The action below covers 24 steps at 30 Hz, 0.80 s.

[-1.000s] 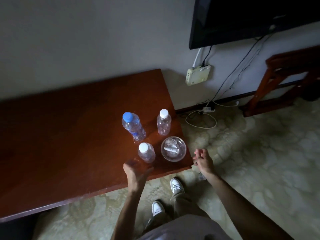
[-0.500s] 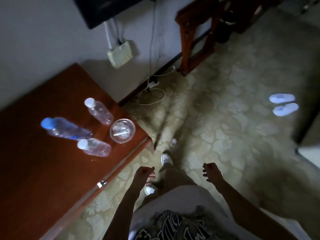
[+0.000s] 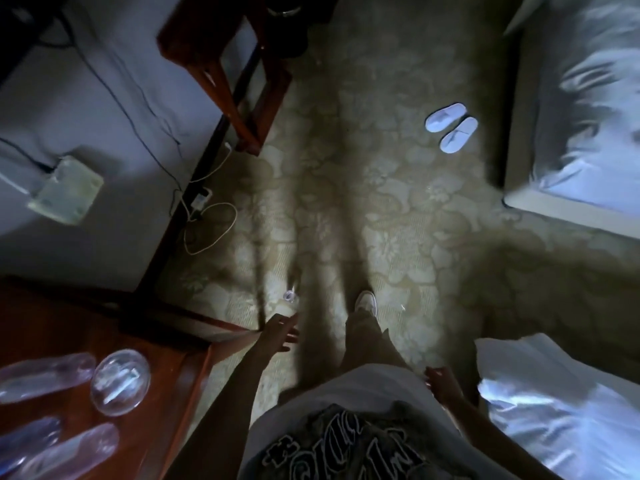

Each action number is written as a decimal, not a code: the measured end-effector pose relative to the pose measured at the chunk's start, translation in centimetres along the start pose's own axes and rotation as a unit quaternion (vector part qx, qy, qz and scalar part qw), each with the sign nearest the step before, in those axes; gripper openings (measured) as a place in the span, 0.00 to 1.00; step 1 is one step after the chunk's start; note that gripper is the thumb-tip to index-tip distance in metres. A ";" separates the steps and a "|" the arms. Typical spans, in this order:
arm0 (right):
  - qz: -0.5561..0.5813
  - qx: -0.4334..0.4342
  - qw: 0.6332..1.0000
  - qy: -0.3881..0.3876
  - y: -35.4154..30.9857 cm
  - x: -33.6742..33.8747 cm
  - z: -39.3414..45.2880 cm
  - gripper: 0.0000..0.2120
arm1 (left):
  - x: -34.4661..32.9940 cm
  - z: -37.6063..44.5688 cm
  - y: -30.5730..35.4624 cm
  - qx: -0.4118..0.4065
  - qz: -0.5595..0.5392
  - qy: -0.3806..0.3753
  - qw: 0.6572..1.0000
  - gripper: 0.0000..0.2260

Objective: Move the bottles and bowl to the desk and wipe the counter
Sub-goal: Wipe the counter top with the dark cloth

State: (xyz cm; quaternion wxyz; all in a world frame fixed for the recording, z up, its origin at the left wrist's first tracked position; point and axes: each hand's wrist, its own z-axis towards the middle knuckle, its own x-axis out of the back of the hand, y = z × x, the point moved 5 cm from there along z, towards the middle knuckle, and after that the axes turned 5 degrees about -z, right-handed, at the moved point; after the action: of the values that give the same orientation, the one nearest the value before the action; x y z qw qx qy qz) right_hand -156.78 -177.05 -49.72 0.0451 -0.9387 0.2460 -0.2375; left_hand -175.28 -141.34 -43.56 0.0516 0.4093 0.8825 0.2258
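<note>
**Mia:** Where are the bottles?

**Sam:** Down in the left corner. Three clear bottles (image 3: pixel 48 377) lie in a blur on the red-brown wooden table (image 3: pixel 166 372). One is near the top (image 3: pixel 48 377), one at the very edge (image 3: pixel 27 438), and one is lowest (image 3: pixel 69 452).

**Mia:** And the bowl?

**Sam:** The glass bowl (image 3: pixel 120 382) sits on the same table, just beside the top bottle. Something pale lies inside it (too blurry to tell what).

**Mia:** Is anyone holding them?

**Sam:** No. The left hand (image 3: pixel 277 332) is out over the carpet, past the table's corner. Its fingers are straight and spread a little, and it holds nothing. It is well apart from the bowl.

**Mia:** What about the other hand?

**Sam:** The right hand (image 3: pixel 441 384) hangs low by the person's side, next to a white pillow (image 3: pixel 554 403). Its fingers look loose and a bit bent. It holds nothing too.

**Mia:** What else is there?

**Sam:** A white shoe (image 3: pixel 366 302) on the flowery carpet (image 3: pixel 381 188). Two white slippers (image 3: pixel 452 128) sit side by side near a bed (image 3: pixel 581 109). A small clear thing (image 3: pixel 290 295) lies on the carpet near the left hand. On the wall, a pale box (image 3: pixel 65 194) has wires (image 3: pixel 145 109) running from it. A white cord (image 3: pixel 207 230) curls on the floor, and a dark wooden stand (image 3: pixel 228 77) is by the wall.
</note>
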 end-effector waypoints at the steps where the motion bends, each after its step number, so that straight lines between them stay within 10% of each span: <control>1: -0.020 0.005 1.000 -0.001 -0.8 1.0 1.4 0.13 | -0.3 0.7 0.7 0.022 -0.005 0.005 1.000 0.19; 15: 0.030 0.157 0.987 0.004 -37.8 20.2 11.3 0.03 | -1.6 10.5 18.3 0.092 0.027 0.077 0.992 0.13; 24: 0.120 -0.020 0.993 -0.009 -42.0 25.6 19.4 0.05 | -7.8 24.6 40.2 0.074 0.118 0.013 0.990 0.18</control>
State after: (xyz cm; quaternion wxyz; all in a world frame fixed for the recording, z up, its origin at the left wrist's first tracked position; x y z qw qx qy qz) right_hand -109.60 -153.32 -47.60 0.0571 -0.9053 0.3608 -0.2166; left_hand -135.22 -115.78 -48.54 -0.0172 0.5100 0.8431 0.1696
